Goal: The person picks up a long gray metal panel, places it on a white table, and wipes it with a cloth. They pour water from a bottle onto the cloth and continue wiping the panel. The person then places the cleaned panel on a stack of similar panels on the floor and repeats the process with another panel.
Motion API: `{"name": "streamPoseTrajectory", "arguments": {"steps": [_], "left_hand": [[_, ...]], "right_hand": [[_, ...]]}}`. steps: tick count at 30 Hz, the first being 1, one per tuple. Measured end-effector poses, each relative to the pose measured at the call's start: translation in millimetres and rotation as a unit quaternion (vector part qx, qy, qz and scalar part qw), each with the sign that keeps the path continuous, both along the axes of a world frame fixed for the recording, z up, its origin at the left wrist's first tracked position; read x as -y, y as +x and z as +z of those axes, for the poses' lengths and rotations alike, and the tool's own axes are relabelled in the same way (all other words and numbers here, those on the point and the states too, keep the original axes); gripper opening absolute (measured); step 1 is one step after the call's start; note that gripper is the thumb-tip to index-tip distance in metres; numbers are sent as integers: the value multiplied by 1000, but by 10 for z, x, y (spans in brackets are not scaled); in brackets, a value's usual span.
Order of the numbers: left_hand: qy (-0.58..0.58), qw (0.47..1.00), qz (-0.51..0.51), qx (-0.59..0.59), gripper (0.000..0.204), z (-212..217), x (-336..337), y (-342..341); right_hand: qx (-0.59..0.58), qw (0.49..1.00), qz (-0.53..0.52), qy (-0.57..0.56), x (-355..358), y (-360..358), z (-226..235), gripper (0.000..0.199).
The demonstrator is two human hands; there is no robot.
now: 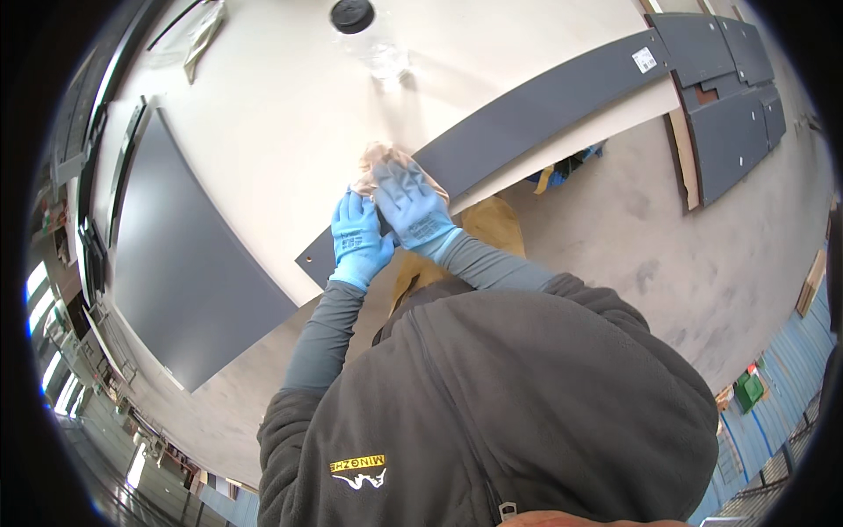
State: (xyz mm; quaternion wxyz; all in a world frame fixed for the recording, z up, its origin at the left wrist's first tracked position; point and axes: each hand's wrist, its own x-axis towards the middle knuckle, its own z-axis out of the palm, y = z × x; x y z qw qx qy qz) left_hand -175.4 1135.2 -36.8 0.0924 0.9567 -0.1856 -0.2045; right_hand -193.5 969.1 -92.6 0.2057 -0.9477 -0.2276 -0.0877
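Note:
My right hand [413, 213], in a blue glove, presses a crumpled beige cloth [379, 156] against a long dark grey panel [536, 88]. Its fingers are stretched over the cloth and slightly blurred. The cloth shows beyond the fingertips and along the hand's right side. Close on the left, my left hand [358, 241], gloved alike, lies flat with its fingers straight, their tips near the cloth's edge. The panel runs slantwise from a small hole at its near left end to a white label at its far right end. Both hands hide part of its near end.
The panel lies along the near edge of a white table [263, 79]. A clear bottle with a black lid [353, 16] stands farther back. At left is a wide grey panel [189, 263]. Stacked grey panels [733, 132] stand at right. A clear plastic bag [202, 39] lies far left.

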Motion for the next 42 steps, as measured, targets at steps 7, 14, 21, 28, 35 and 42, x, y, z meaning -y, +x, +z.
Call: {"name": "streamPoseTrajectory", "arguments": {"steps": [7,14,21,28,35,42], "left_hand": [[-193,956,-70,208,19,574,799,364],[78,956,-264,106,55,-73,1384,255],[73,957,-260,103,57,-136,1356,208],[65,949,-288,113,57,-64,1185,273],[69,947,-290,117,58,-79,1184,268],[62,953,-276,109,60,-86,1184,249]], "right_hand": [[-191,963,-148,-121,-267,-20,-398,48],[-43,998,-28,-34,-267,-72,-254,54],[-181,981,37,-65,-726,-219,-317,53],[-230,965,111,-60,-1032,-237,-320,51],[-321,928,184,-51,-1320,-315,-448,50],[-490,838,236,-47,-896,-467,-323,48]]}}
